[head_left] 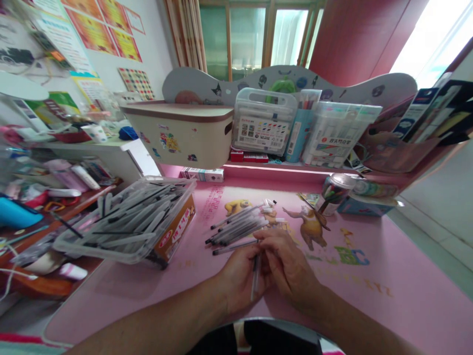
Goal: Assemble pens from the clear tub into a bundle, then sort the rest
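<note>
My left hand [240, 278] is closed around a clear-barrelled pen [254, 282], which slants down toward me over the front of the pink desk. Against it, my right hand [290, 268] is curled with its fingers at the same pen; its fingertips are partly hidden. Whether more than one pen is in the hands I cannot tell. Just beyond them lies a loose pile of clear pens [236, 224] with black ends. To the left, a clear plastic box [111, 254] with an orange label is heaped with similar pens [136, 212].
On the shelf at the back stand a lidded cream bin [177, 135], a marker case [264, 125] and a second case of markers [338, 135]. A can [336, 190] and a blue box [367, 204] are at the right. A cluttered side table [55, 217] is at the left.
</note>
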Motion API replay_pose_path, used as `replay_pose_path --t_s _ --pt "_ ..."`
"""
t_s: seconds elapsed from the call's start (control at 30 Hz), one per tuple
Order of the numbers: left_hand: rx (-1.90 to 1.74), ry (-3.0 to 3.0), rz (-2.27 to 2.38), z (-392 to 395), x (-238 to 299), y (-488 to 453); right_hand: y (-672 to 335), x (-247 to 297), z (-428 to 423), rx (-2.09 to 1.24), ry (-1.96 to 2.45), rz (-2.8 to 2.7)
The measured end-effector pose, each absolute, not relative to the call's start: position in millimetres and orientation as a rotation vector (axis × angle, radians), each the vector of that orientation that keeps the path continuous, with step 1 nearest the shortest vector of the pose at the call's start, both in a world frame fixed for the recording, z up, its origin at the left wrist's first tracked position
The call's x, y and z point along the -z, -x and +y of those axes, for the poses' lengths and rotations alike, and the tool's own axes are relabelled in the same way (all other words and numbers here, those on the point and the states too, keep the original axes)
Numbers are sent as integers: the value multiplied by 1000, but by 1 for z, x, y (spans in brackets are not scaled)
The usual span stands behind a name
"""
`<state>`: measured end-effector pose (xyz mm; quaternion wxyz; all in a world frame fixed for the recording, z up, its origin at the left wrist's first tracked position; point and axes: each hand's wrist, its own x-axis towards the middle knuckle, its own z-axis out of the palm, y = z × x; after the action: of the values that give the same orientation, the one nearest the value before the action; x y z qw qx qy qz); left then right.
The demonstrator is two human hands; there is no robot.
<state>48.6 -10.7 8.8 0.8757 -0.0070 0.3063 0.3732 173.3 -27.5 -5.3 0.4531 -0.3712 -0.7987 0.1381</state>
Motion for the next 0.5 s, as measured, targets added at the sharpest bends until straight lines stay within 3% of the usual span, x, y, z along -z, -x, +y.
replay_pose_path --t_s 0.3,0.5 --pt "-704 14 589 -12 -5 -44 -171 4 -27 -100 923 -2324" --pt "-753 -81 616 -9 5 -43 -178 4 -27 -192 970 -2114"
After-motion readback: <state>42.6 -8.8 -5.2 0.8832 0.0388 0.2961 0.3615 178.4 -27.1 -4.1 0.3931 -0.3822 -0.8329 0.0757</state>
